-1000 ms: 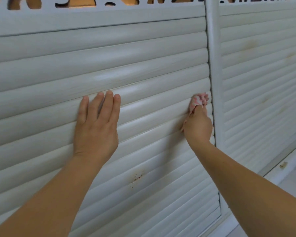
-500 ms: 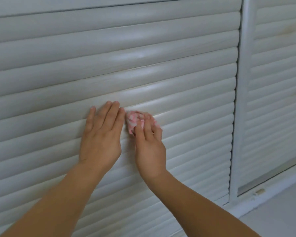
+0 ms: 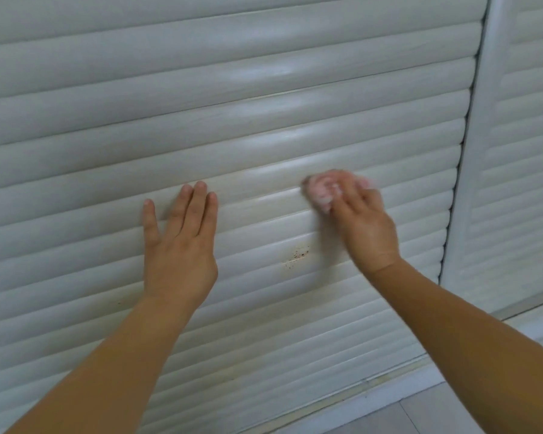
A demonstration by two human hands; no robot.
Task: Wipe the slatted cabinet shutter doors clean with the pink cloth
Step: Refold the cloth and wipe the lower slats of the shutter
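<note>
Pink cloth (image 3: 322, 192) farther right now.

Looks like a home interior: white slatted cabinet shutter doors (image 3: 264, 120) under both hands, a white frame post (image 3: 470, 151) right of the right hand (image 3: 365, 228), pale tiled floor (image 3: 452, 411) below.
</note>
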